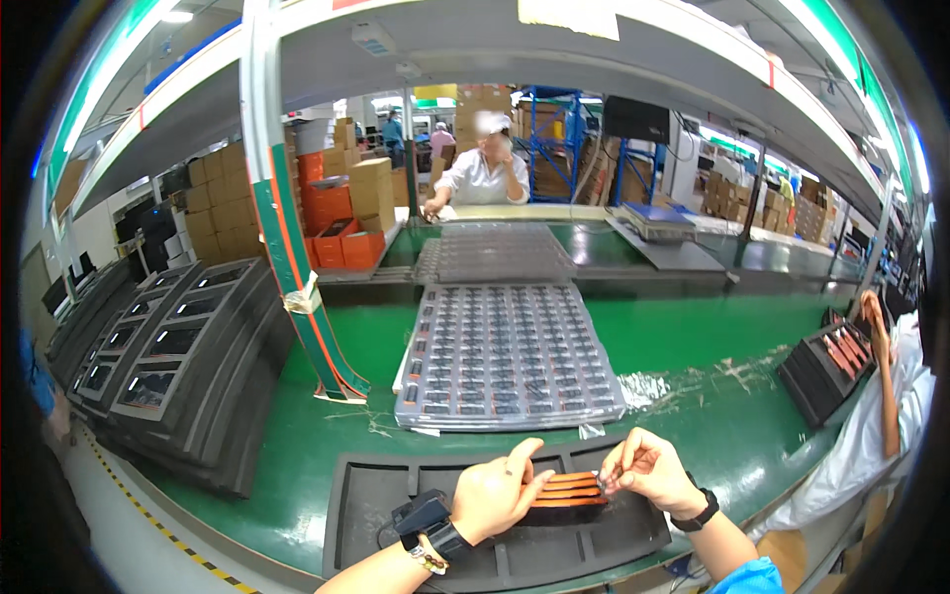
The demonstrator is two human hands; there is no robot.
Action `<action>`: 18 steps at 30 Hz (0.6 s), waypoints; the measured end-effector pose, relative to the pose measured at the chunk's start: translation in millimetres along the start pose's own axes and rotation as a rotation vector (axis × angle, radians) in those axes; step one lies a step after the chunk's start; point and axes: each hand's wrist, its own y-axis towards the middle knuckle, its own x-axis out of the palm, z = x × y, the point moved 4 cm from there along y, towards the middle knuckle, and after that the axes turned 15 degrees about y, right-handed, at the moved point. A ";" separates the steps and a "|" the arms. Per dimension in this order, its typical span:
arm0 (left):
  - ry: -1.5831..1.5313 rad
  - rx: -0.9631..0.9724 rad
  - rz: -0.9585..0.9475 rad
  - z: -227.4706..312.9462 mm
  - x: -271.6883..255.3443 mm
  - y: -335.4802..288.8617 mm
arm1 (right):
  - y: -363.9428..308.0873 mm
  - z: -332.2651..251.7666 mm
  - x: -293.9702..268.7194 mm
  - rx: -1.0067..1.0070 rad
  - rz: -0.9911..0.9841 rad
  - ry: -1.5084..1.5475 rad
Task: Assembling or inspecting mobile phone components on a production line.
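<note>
A black foam tray (371,495) with several compartments lies in front of me. In one compartment stand several black pieces with orange edges (569,492), side by side. My left hand (498,495) is over the tray, its index finger stretched and apart from the thumb, which touches the left end of these pieces. Its remaining fingers are partly hidden. At their right end, the fingers of my right hand (648,473) are pinched together on something small that I cannot make out. Beyond the tray sits a stack of clear plastic trays (510,408) holding rows of small dark parts.
Stacked black foam trays (213,337) stand at the left, beside a green-and-orange post (297,267). At the right, a person's arm (881,342) is beside a black foam block (826,366) with orange-edged pieces. More clear trays (495,249) and another person (485,173) are across the green table (683,327).
</note>
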 end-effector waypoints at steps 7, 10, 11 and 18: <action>0.003 -0.016 -0.038 -3.5 2.7 1.5 | -15.2 15.1 6.2 -0.091 0.245 -0.389; 0.009 -0.012 -0.043 -1.8 2.9 2.1 | -18.2 12.8 14.4 -0.221 0.198 -0.720; 0.009 -0.014 -0.044 -2.3 2.7 2.3 | -18.9 10.7 19.7 -0.326 0.142 -0.932; 0.003 -0.011 -0.038 0.8 0.1 0.1 | -23.2 19.2 18.5 -0.425 0.078 -0.979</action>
